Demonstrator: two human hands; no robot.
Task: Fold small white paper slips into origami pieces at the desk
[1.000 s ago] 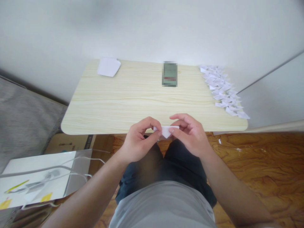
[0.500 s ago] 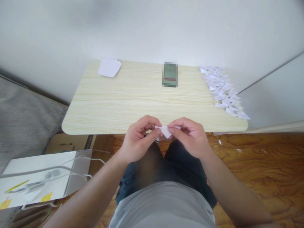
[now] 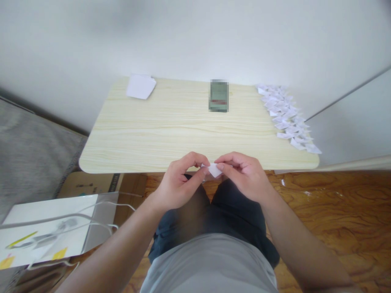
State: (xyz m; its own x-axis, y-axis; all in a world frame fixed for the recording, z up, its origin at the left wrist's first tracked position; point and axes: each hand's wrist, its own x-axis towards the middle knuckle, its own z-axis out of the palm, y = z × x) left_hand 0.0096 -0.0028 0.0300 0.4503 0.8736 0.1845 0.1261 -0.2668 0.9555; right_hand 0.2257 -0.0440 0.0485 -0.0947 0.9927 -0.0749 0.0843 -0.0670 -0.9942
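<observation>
Between my two hands is a small folded piece of white paper (image 3: pixel 215 170), held over my lap at the table's front edge. My left hand (image 3: pixel 183 179) pinches its left side between thumb and fingers. On the right side, my right hand (image 3: pixel 244 175) grips it the same way, the thumb lying on the front face. The fingers cover both ends of the paper, so its full shape is hidden. A stack of white paper sheets (image 3: pixel 140 86) lies at the table's back left. Rows of small folded white paper pieces (image 3: pixel 285 114) line the right end.
A pixelated dark green rectangular object (image 3: pixel 219 96) lies near the back middle of the wood-grain table (image 3: pixel 171 126). Below left are a white box (image 3: pixel 49 232) with cables across it and a cardboard box (image 3: pixel 88 184). White paper scraps (image 3: pixel 283 182) dot the wooden floor.
My left hand has shifted slightly to the right and its fingers have moved on the paper's left side. My right hand stays nearly in place, still pinching the paper.
</observation>
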